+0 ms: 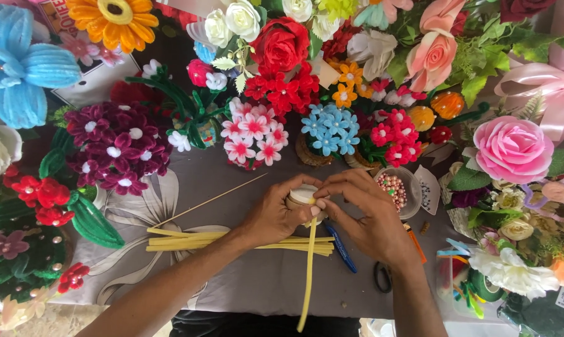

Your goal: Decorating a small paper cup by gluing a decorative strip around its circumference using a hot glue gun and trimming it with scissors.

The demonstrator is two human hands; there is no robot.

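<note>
My left hand [274, 215] grips a small round cream-coloured piece [302, 195] at the middle of the table. My right hand [364, 215] meets it from the right, with fingertips pressed on the same piece. A long yellow pipe-cleaner stem [308, 274] hangs from between my hands toward me. Under my left wrist lies a bundle of yellow stems [188, 240] on the grey cloth [257, 281]. A thin wooden stick [210, 201] rests slanted to the left of my left hand.
Handmade flowers ring the cloth: maroon [116, 150], pink [254, 131], blue [329, 128] and red [394, 134] bunches behind, a large pink rose [513, 148] at right. A clear cup of beads [394, 187], a blue pen [339, 246] and scissors [382, 278] lie by my right hand.
</note>
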